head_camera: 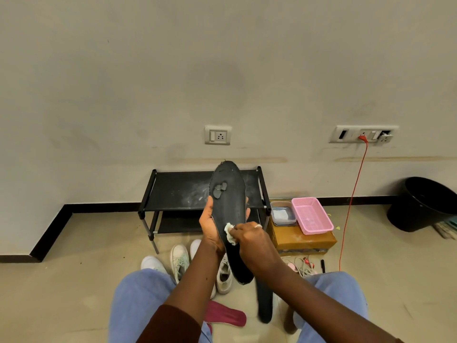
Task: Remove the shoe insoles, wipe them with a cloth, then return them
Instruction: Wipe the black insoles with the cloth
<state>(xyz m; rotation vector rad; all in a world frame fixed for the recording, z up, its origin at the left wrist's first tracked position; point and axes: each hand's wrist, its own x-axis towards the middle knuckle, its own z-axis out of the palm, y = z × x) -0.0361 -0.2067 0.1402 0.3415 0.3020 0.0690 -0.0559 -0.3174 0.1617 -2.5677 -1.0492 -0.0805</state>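
1. The black insole [228, 194] is held upright in the air in front of the shoe rack [183, 191], toe end up. Grey worn patches are seen on its upper part.
2. It is gripped at the middle by the left hand [210, 224]. The thumb is laid on the left edge, and the fingers are curled round the back to the right edge.
3. A small white cloth [229, 232] is pinched in the closed fingers of the right hand [252, 241] and pressed on the lower middle of the insole.
4. The wiping step is judged to be in hand, and the return to the shoe is not yet done.
5. The insole looks thin and is supported only at the middle. If it is pressed too hard, it may be bent or pushed out of the left hand.
6. The cloth is small, so it may be lost from the pinch. It may also be caught on the worn patches, and these could be torn more.
7. On the floor below, a second black insole [264, 303], a dark red insole [222, 315] and white shoes [179, 258] are seen close together. An insole could be returned to the wrong shoe.
8. To the right of the rack, a pink basket [311, 215] and a clear container [283, 214] are placed on a cardboard box [304, 240].
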